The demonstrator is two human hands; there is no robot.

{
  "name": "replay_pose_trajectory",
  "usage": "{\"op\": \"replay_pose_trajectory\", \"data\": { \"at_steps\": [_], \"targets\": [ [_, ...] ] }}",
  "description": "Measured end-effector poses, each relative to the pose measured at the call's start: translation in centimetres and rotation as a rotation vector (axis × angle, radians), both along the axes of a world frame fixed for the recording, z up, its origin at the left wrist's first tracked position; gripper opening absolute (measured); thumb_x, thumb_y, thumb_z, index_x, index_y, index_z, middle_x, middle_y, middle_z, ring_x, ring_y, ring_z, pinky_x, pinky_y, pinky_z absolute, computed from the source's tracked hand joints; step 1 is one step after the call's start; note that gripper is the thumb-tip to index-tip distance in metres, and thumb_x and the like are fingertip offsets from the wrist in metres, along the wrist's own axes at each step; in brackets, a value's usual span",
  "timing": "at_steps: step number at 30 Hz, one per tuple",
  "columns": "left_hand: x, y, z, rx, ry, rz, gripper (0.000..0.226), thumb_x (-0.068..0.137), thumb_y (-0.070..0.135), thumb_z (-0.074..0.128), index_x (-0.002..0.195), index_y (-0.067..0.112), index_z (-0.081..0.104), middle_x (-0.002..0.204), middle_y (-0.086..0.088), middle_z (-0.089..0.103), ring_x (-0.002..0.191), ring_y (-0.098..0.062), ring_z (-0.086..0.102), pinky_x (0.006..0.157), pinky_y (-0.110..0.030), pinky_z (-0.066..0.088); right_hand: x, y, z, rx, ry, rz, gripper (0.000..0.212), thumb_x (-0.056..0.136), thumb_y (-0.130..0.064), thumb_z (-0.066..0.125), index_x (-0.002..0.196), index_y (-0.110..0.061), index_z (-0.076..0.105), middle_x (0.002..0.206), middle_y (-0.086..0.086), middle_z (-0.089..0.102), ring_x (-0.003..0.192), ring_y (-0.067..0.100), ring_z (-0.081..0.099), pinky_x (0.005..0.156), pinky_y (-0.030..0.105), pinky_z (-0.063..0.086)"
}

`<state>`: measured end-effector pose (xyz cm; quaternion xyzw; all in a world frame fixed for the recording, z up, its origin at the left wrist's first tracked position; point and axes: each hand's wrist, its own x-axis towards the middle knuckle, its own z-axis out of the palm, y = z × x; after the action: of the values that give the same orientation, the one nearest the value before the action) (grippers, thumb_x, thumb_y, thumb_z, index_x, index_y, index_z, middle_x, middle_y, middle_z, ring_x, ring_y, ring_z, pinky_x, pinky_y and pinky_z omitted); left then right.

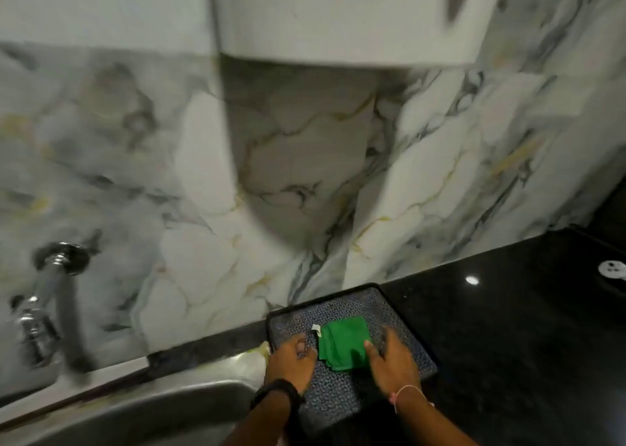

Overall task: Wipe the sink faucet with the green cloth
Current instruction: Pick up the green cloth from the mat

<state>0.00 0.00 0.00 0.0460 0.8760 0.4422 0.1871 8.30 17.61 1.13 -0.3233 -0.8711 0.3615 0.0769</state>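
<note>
A folded green cloth (343, 342) with a small white tag lies on a dark patterned tray (399, 313) on the counter. My left hand (293, 357) rests on the tray just left of the cloth, fingers curled near its edge. My right hand (393, 361) sits at the cloth's right side with its fingertips touching the fabric. Neither hand has lifted the cloth. The chrome faucet (56, 296) juts from the marble wall at far left, blurred, above the steel sink (162, 398).
A black polished counter (508, 327) runs to the right, with a white round object (611, 269) at its far right edge. Marble wall tiles rise behind. A white cabinet or appliance (338, 15) hangs overhead.
</note>
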Motion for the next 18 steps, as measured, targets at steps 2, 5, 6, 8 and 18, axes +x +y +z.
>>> {"op": "replay_pose_trajectory", "data": {
  "at_steps": [2,5,6,8,18],
  "targets": [
    [-1.0,2.3,-2.4,0.024,-0.070,0.002,0.056,0.093,0.026,0.066,0.147,0.015,0.052,0.142,-0.006,0.063,0.130,-0.020,0.059,0.108,-0.024,0.042,-1.5,1.8,-2.6,-0.036,-0.025,-0.029,0.065,0.092,-0.035,0.062,0.146,-0.006,0.038,0.147,0.017,0.050,0.132,0.030,0.050,0.109,0.036,0.039],
    [-2.4,4.8,-4.7,0.039,-0.109,-0.020,0.053,0.092,0.021,0.067,0.142,0.010,0.054,0.136,-0.012,0.065,0.125,-0.024,0.061,0.107,-0.027,0.045,-4.1,3.3,-5.4,-0.117,-0.078,-0.045,0.063,0.088,-0.038,0.065,0.139,-0.006,0.046,0.138,0.019,0.058,0.124,0.034,0.057,0.104,0.038,0.045],
    [-2.9,5.5,-5.4,0.043,-0.125,-0.022,0.051,0.091,0.020,0.068,0.139,0.008,0.056,0.133,-0.013,0.067,0.123,-0.026,0.063,0.107,-0.031,0.048,-4.8,3.4,-6.1,-0.146,-0.097,-0.040,0.062,0.087,-0.038,0.067,0.136,-0.006,0.048,0.134,0.020,0.061,0.121,0.035,0.059,0.103,0.039,0.046],
    [-3.8,6.6,-6.2,0.045,-0.135,-0.027,0.049,0.090,0.021,0.070,0.136,0.009,0.058,0.130,-0.013,0.069,0.119,-0.028,0.064,0.102,-0.031,0.051,-6.1,3.5,-7.0,-0.164,-0.100,-0.029,0.057,0.084,-0.036,0.071,0.130,-0.007,0.052,0.126,0.020,0.066,0.115,0.036,0.062,0.097,0.038,0.048],
    [-3.7,6.7,-5.0,0.353,-0.297,0.156,0.043,0.081,-0.009,0.072,0.123,-0.005,0.062,0.117,-0.027,0.071,0.086,-0.029,0.068,0.047,-0.028,0.058,-6.6,1.4,-4.7,-0.994,0.160,-0.284,0.028,0.077,0.000,0.072,0.104,0.006,0.069,0.083,0.023,0.075,0.058,0.029,0.070,0.045,0.029,0.056]
  ]
}}
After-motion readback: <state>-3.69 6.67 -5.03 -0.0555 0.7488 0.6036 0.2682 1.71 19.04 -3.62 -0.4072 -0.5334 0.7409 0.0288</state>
